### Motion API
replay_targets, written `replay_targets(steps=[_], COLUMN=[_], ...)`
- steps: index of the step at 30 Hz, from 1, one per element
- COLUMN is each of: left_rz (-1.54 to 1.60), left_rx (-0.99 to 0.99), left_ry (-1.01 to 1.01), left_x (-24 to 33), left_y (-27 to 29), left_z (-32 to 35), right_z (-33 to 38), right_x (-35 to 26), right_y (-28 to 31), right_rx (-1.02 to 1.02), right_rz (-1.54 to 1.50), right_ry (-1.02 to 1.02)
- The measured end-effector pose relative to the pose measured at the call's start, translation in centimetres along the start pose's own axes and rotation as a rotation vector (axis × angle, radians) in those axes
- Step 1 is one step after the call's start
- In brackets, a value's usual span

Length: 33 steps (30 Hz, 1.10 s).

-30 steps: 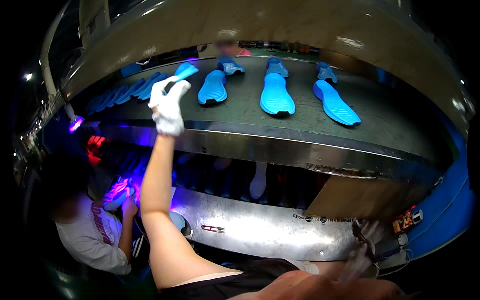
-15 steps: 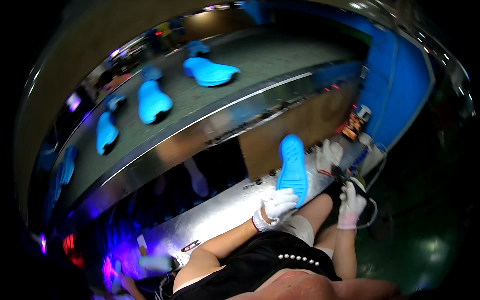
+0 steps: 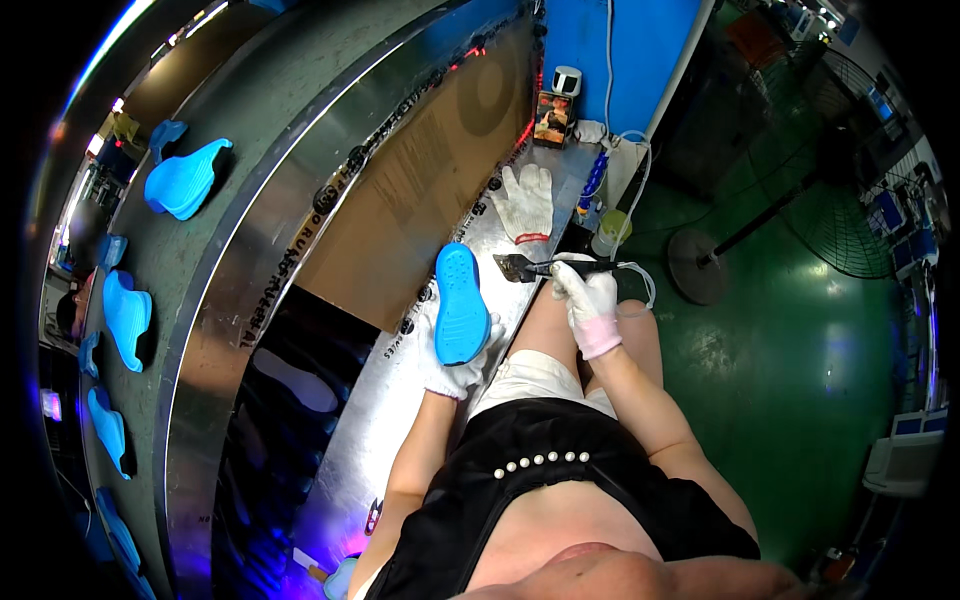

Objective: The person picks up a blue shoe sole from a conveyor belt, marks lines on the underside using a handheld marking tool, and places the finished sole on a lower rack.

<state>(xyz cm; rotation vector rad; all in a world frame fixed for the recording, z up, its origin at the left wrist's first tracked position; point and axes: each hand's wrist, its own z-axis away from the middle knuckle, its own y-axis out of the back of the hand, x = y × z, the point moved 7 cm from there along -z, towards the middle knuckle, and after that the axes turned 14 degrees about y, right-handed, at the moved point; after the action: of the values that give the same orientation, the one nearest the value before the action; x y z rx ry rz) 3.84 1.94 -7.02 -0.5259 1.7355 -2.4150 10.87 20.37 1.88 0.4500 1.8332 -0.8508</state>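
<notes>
My left hand (image 3: 442, 374), in a white knit glove, grips a bright blue shoe sole (image 3: 461, 305) from beneath. The sole stands roughly lengthwise over the metal bench (image 3: 385, 420), its patterned face showing. My right hand (image 3: 592, 305), in a white glove with a pink cuff, is closed on the black handle of a brush (image 3: 516, 267) with a clear tube running from it. The brush's dark bristles point left toward the sole, apart from it. A spare white glove (image 3: 527, 200) with a red cuff lies just beyond the brush.
On the left a green conveyor belt (image 3: 190, 290) carries several blue shoe parts (image 3: 128, 318). Brown cardboard (image 3: 420, 170) lines its side. At the bench's far end stand a small box (image 3: 552, 118) and a greenish container (image 3: 608, 232). A pedestal fan (image 3: 700, 265) stands on the right.
My view has swung to the right, so the belt now sits farther left. The brush has come round to point left, nearer the sole. Both hands keep their holds.
</notes>
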Motion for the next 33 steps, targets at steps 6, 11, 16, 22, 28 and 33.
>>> replay_targets(steps=[6,11,16,22,28,33], left_rz=[0.368,-0.034,0.306,0.095,-0.774,-0.043], left_rx=[-0.055,-0.015,-0.447,-0.292,0.113,-0.241], left_ry=[0.176,-0.052,-0.073,-0.138,-0.522,-0.242], left_x=[-1.1,-1.0,-1.1,-1.4,-1.4,-2.5], left_y=[2.9,1.1,-4.1,-5.1,-2.6,-3.4], left_z=[-2.0,-4.7,-3.9,-3.6,-2.8,-3.2], right_z=[1.7,-1.4,0.8,2.6,4.5,4.5], right_x=[1.4,1.6,-4.9,-8.5,-8.6,-8.7], right_y=[0.2,-1.1,-7.2,-7.0,-8.8,-7.9], right_rx=[-0.028,-0.202,-0.329,-0.487,-0.65,-0.599], right_rz=[0.22,0.536,0.747,0.605,0.704,0.868], right_ry=[0.001,0.173,0.819,0.566,0.832,1.05])
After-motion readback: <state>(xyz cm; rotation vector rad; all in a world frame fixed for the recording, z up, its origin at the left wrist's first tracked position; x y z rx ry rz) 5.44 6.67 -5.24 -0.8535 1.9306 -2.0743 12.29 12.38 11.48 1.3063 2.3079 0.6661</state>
